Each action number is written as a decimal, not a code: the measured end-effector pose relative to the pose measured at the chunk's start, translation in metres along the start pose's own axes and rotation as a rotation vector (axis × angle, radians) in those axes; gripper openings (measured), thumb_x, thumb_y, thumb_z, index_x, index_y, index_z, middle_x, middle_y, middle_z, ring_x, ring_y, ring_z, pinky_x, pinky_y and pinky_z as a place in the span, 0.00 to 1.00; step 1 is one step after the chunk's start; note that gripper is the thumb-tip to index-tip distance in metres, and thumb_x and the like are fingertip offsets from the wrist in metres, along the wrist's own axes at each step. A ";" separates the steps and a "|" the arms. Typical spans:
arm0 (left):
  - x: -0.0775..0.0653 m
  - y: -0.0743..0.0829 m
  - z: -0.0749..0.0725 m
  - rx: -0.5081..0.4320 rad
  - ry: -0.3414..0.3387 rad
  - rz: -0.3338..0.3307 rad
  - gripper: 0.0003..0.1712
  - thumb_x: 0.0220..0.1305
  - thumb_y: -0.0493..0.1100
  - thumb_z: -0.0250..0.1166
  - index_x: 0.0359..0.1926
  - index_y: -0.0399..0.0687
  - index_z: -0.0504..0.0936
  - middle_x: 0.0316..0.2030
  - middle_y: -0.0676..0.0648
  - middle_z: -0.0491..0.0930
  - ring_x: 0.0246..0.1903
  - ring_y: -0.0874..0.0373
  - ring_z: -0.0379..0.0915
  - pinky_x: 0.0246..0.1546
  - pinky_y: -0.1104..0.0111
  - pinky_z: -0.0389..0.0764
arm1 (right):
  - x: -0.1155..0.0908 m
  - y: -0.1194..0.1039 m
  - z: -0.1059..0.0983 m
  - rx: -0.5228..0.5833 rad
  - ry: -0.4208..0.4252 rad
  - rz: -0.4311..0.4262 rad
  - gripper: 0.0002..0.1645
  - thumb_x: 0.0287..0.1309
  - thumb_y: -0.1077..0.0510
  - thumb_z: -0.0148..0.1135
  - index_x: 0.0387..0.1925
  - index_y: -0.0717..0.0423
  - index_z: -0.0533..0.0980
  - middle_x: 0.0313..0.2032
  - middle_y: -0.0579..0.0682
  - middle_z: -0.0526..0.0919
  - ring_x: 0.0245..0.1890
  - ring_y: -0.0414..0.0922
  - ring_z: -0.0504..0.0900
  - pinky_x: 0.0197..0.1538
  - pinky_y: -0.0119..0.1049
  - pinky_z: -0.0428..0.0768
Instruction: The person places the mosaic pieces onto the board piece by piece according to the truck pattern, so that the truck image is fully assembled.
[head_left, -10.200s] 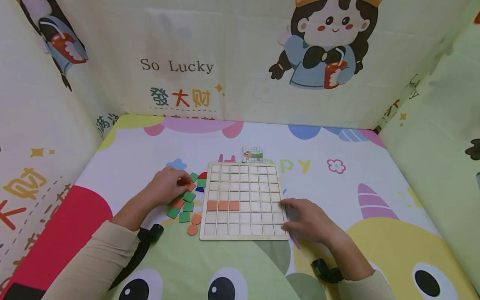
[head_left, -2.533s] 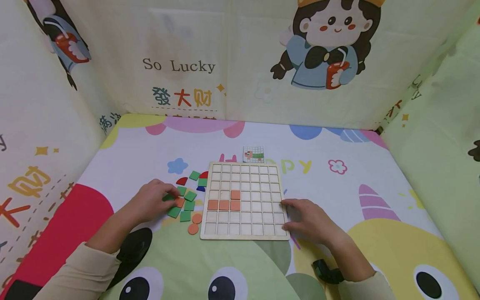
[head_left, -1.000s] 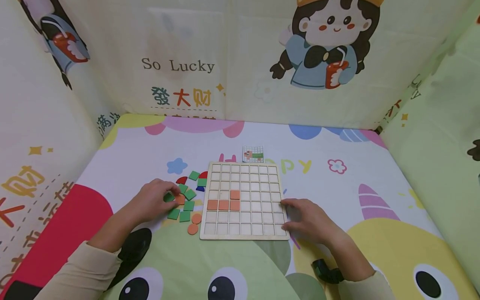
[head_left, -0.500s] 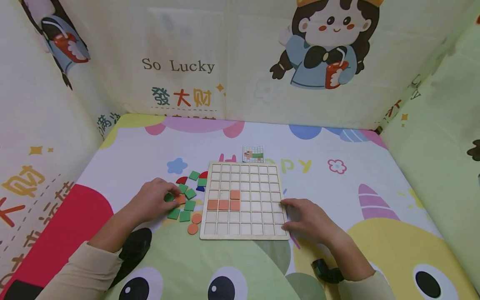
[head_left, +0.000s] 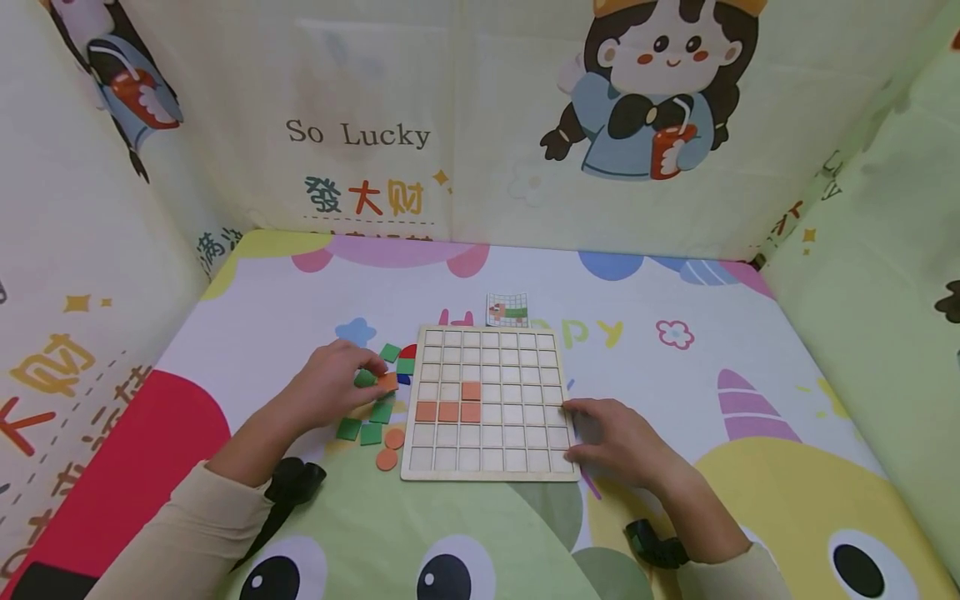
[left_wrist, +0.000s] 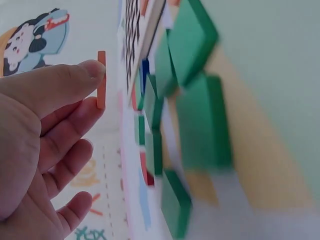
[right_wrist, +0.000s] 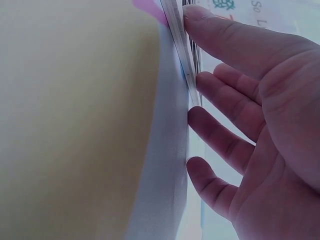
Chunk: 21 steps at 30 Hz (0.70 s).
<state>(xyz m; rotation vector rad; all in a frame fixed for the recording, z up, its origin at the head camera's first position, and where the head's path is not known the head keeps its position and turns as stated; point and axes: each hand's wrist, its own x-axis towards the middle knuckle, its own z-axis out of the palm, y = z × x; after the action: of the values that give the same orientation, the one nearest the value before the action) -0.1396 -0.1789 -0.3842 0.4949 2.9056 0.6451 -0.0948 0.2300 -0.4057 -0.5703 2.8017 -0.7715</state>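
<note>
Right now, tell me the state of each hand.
Left hand: pinching an orange square tile between thumb and fingers.
Right hand: open, fingers resting against the wooden grid board's right edge.

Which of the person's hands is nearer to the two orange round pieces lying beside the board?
Left. The left hand is just above the orange round pieces; the right hand rests across the board.

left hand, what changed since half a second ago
The left hand has lifted off the pile of loose tiles and moved toward the wooden grid board, now pinching an orange square tile between thumb and fingers. Unchanged: the right hand rests on the board's right edge, and four orange tiles sit in the grid.
</note>
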 end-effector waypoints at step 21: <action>0.049 0.039 0.020 -0.032 0.002 0.120 0.13 0.61 0.49 0.72 0.43 0.47 0.86 0.37 0.55 0.83 0.47 0.50 0.71 0.47 0.56 0.73 | -0.001 -0.003 -0.002 0.003 -0.009 0.016 0.36 0.49 0.53 0.78 0.60 0.59 0.77 0.57 0.56 0.80 0.59 0.60 0.75 0.61 0.59 0.69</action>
<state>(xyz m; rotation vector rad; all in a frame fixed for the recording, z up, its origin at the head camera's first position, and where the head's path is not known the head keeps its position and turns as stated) -0.1702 -0.1211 -0.3881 0.6694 2.8799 0.7072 -0.0936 0.2287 -0.4022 -0.5489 2.7929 -0.7686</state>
